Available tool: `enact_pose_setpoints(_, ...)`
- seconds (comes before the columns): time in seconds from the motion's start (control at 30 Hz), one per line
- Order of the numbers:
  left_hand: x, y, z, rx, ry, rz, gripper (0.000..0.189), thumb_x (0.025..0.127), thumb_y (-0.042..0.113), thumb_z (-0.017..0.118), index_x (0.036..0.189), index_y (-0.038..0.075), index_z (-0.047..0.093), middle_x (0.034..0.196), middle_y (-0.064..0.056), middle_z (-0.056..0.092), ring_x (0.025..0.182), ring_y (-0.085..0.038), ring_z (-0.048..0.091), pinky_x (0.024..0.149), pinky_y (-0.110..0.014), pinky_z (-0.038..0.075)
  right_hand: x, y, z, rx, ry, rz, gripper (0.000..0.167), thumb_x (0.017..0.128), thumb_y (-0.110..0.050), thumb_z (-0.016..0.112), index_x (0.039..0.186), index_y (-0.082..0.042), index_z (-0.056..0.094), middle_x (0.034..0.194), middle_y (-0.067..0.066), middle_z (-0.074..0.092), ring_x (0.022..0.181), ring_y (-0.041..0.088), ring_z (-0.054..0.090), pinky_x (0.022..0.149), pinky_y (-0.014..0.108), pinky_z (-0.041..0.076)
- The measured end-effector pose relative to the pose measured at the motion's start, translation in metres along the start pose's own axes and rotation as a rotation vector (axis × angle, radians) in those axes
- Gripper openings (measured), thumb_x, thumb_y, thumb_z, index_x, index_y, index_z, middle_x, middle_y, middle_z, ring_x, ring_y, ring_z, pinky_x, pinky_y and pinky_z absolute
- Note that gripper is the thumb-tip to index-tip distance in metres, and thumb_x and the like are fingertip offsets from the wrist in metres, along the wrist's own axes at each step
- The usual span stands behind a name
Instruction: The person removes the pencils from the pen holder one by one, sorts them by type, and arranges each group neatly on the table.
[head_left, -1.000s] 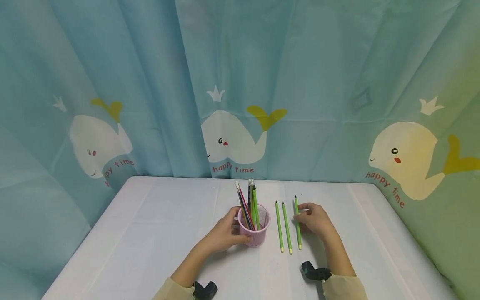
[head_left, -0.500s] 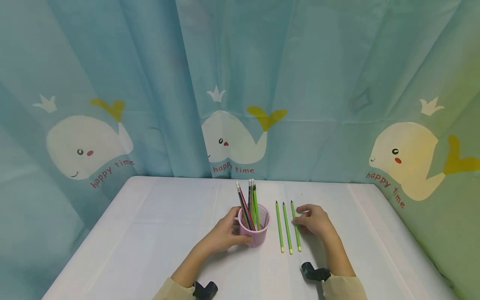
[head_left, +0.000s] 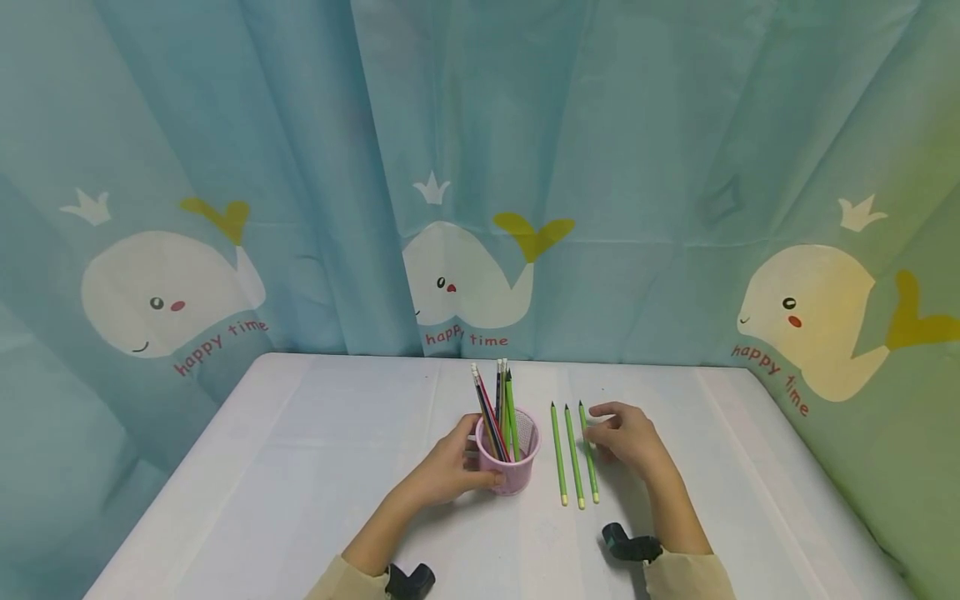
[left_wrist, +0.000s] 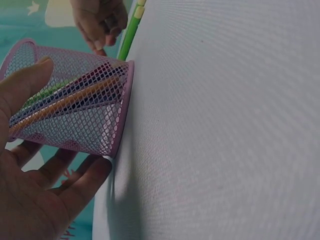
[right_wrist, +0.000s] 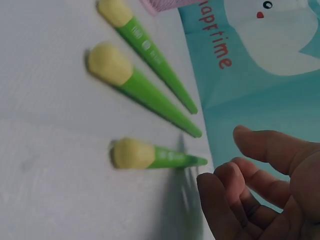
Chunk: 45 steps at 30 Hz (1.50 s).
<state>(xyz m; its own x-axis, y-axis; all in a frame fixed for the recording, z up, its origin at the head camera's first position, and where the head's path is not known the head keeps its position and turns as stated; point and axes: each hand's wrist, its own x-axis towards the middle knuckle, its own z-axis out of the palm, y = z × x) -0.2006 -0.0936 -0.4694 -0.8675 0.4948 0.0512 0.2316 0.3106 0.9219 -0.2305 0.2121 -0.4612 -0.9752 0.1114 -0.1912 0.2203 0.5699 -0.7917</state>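
Observation:
My left hand [head_left: 450, 467] grips a pink mesh pencil cup [head_left: 514, 475], thumb on the near side and fingers round the far side. Several pencils [left_wrist: 82, 95] lean inside it, dark, reddish and green ones among them. To its right, three green pencils [head_left: 573, 458] with pale yellow ends lie side by side on the table, dark tips pointing away. My right hand [head_left: 628, 437] is beside the rightmost pencil [head_left: 592, 477], its fingertips right at the pencil's upper half. In the right wrist view its fingers are loosely bent, with a gap between thumb and fingers.
A white-covered table [head_left: 315, 467] carries everything. Behind it hangs a blue-green curtain [head_left: 637, 167] printed with whales. A dark wrist device [head_left: 632, 543] sits at the right sleeve, another one [head_left: 411, 581] at the left sleeve.
The rightmost green pencil has shifted left and slightly towards me, closer to the other two. The right hand has moved slightly left with it. The left hand and the cup stay put.

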Motion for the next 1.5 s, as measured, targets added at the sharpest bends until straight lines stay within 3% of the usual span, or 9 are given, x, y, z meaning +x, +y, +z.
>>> enact_pose_setpoints(0.5, 0.000, 0.000, 0.001, -0.004, 0.003, 0.003, 0.083, 0.081, 0.019, 0.083, 0.147, 0.009, 0.034, 0.139, -0.014, 0.054, 0.121, -0.034, 0.060, 0.098, -0.042, 0.055, -0.012, -0.029, 0.011, 0.290, -0.124, -0.286, 0.048, 0.090, -0.016, 0.073, 0.131, 0.004, 0.057, 0.102, 0.014, 0.064, 0.090, 0.017, 0.063, 0.078, 0.036, 0.061)
enact_pose_setpoints(0.7, 0.000, 0.001, 0.001, -0.007, 0.007, 0.010, 0.083, 0.080, 0.019, 0.083, 0.147, 0.008, 0.035, 0.138, -0.014, 0.054, 0.120, -0.033, 0.060, 0.098, -0.041, 0.055, -0.015, -0.040, 0.034, 0.286, -0.071, -0.386, 0.036, 0.093, -0.020, 0.071, 0.125, -0.006, 0.064, 0.107, 0.012, 0.066, 0.098, 0.020, 0.064, 0.088, 0.037, 0.056)
enact_pose_setpoints(0.9, 0.000, 0.000, 0.001, -0.008, 0.009, 0.014, 0.083, 0.080, 0.019, 0.083, 0.147, 0.008, 0.034, 0.139, -0.015, 0.054, 0.121, -0.034, 0.059, 0.098, -0.042, 0.055, -0.019, -0.049, 0.059, 0.259, -0.003, -0.400, 0.038, 0.091, -0.030, 0.074, 0.124, -0.012, 0.066, 0.115, 0.009, 0.069, 0.109, 0.022, 0.062, 0.098, 0.046, 0.049)
enact_pose_setpoints(1.1, 0.000, -0.001, 0.001, -0.008, 0.002, 0.016, 0.083, 0.081, 0.020, 0.083, 0.147, 0.008, 0.034, 0.139, -0.015, 0.054, 0.121, -0.034, 0.059, 0.098, -0.042, 0.055, -0.025, -0.055, 0.072, 0.272, -0.053, -0.458, 0.043, 0.091, -0.027, 0.073, 0.130, -0.010, 0.064, 0.128, 0.012, 0.066, 0.122, 0.030, 0.060, 0.100, 0.051, 0.052)
enact_pose_setpoints(1.23, 0.000, -0.001, 0.000, -0.012, -0.004, 0.024, 0.082, 0.082, 0.020, 0.082, 0.147, 0.009, 0.033, 0.140, -0.014, 0.053, 0.121, -0.034, 0.059, 0.097, -0.041, 0.055, -0.029, -0.057, 0.074, 0.289, -0.073, -0.459, 0.042, 0.090, -0.027, 0.073, 0.128, -0.012, 0.066, 0.127, 0.009, 0.067, 0.125, 0.032, 0.057, 0.103, 0.055, 0.049)
enact_pose_setpoints(1.5, 0.000, 0.000, 0.000, -0.011, -0.005, 0.032, 0.082, 0.082, 0.020, 0.082, 0.147, 0.007, 0.033, 0.140, -0.015, 0.052, 0.121, -0.034, 0.059, 0.097, -0.040, 0.055, -0.032, -0.060, 0.075, 0.322, -0.017, -0.427, 0.031, 0.087, -0.017, 0.076, 0.117, -0.011, 0.070, 0.114, 0.005, 0.070, 0.112, 0.025, 0.062, 0.094, 0.042, 0.055)
